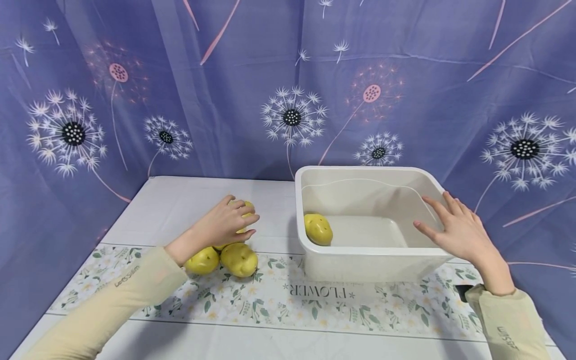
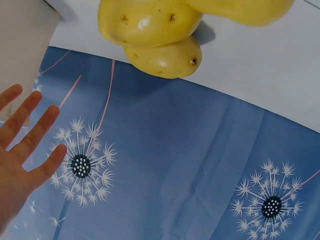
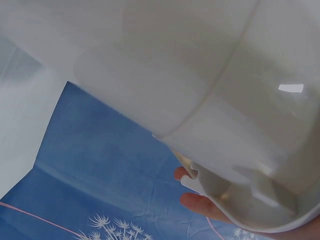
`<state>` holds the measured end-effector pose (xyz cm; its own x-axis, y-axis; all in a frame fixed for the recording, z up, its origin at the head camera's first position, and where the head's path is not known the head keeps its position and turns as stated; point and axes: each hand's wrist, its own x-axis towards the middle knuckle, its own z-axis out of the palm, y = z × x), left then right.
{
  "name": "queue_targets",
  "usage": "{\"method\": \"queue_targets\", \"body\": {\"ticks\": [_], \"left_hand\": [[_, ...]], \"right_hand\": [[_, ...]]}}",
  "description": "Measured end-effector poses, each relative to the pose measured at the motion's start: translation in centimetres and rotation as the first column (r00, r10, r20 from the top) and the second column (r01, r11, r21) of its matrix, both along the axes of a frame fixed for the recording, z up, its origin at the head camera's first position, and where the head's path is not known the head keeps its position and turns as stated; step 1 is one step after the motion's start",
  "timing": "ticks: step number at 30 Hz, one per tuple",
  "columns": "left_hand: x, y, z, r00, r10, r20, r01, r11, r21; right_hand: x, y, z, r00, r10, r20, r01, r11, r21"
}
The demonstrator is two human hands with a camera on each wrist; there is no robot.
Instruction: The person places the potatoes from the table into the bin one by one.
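My left hand (image 1: 229, 218) hangs over several yellow potatoes (image 1: 239, 260) on the left of the table, its fingers spread and partly hiding the rear ones. Its fingers (image 2: 37, 132) also show extended in the left wrist view, apart from the potatoes (image 2: 150, 22). On the right, my right hand (image 1: 461, 231) is at the right rim of a white plastic bin (image 1: 382, 251), fingers loosely spread. The right wrist view has the bin's wall (image 3: 175, 65) filling most of the picture, with a few fingertips (image 3: 197, 204) past the rim. One potato (image 1: 318, 230) lies inside the bin's left end.
A white cloth with a floral band (image 1: 252, 305) and the printed word FLOWER covers the table. Behind and at both sides hangs a blue curtain (image 1: 225, 125) with dandelion prints. Bare white cloth lies between the potatoes and the bin.
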<state>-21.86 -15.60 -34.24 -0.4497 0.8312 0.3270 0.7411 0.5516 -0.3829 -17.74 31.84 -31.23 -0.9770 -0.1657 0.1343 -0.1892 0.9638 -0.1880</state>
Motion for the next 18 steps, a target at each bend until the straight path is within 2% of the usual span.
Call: {"method": "queue_targets", "body": {"ticks": [11, 18], "left_hand": [[0.7, 0.0, -0.9, 0.999, -0.018, -0.035, 0.018, 1.000, -0.015], [1.3, 0.2, -1.4, 1.000, -0.019, -0.016, 0.019, 0.999, -0.034]], "right_hand": [[0.0, 0.0, 0.0, 1.000, 0.002, -0.007, -0.002, 1.000, -0.001], [0.0, 0.1, 0.0, 1.000, -0.001, -0.007, 0.001, 1.000, -0.005]]}}
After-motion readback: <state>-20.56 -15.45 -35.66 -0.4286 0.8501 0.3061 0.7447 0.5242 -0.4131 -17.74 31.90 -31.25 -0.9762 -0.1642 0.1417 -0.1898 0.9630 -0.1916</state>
